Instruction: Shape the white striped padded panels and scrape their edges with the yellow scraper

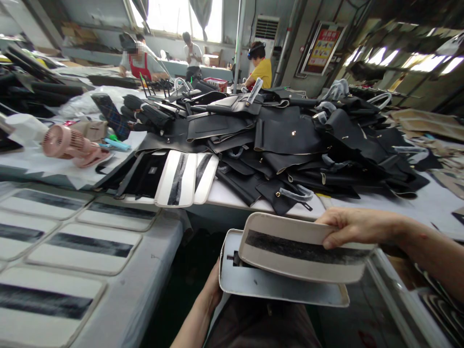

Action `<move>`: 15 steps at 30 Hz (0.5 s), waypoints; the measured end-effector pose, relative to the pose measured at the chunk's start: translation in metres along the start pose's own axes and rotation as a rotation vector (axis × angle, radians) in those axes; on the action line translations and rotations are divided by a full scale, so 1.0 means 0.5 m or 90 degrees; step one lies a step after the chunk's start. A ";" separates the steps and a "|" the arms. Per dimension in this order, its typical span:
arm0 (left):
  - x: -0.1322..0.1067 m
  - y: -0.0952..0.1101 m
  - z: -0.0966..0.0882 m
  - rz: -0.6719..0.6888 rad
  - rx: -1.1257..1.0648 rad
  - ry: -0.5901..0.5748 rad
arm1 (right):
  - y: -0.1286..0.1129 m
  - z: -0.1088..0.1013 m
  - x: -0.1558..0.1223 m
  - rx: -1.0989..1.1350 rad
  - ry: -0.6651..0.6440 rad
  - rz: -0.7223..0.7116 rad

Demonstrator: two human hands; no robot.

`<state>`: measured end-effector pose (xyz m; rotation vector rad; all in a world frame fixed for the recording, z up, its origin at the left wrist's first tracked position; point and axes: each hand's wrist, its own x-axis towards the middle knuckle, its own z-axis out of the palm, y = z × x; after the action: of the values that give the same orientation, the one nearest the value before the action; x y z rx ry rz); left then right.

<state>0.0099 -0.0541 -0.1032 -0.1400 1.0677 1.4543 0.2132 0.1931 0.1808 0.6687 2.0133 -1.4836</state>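
My right hand (353,226) grips the far right edge of a white panel with a dark glue stripe (297,251), fingers curled over its rim, and holds it tilted above a grey flat tray-like board (279,287). My left hand (212,290) is under the left edge of that grey board and holds it up; only part of the hand shows. Both pieces hover over my lap, in front of the table edge.
Several white panels with dark stripes (85,244) lie spread on the grey table at left. A big heap of black leather bag parts (290,140) covers the table ahead, with more striped panels (186,178) and a pink fan (70,145). Three people work at the far benches.
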 end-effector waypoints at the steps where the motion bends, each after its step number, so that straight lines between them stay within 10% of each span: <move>1: 0.000 0.001 0.002 0.002 0.003 0.006 | 0.000 -0.002 0.014 -0.003 -0.006 -0.001; 10: -0.005 -0.002 0.007 0.013 0.011 0.023 | 0.056 0.010 0.190 -0.063 -0.107 0.026; 15: -0.008 -0.010 0.010 0.006 0.002 0.029 | 0.092 0.050 0.223 -0.137 -0.015 0.048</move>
<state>0.0175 -0.0543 -0.1004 -0.1658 1.1091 1.4636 0.1662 0.1895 0.0669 0.6258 2.0688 -1.2047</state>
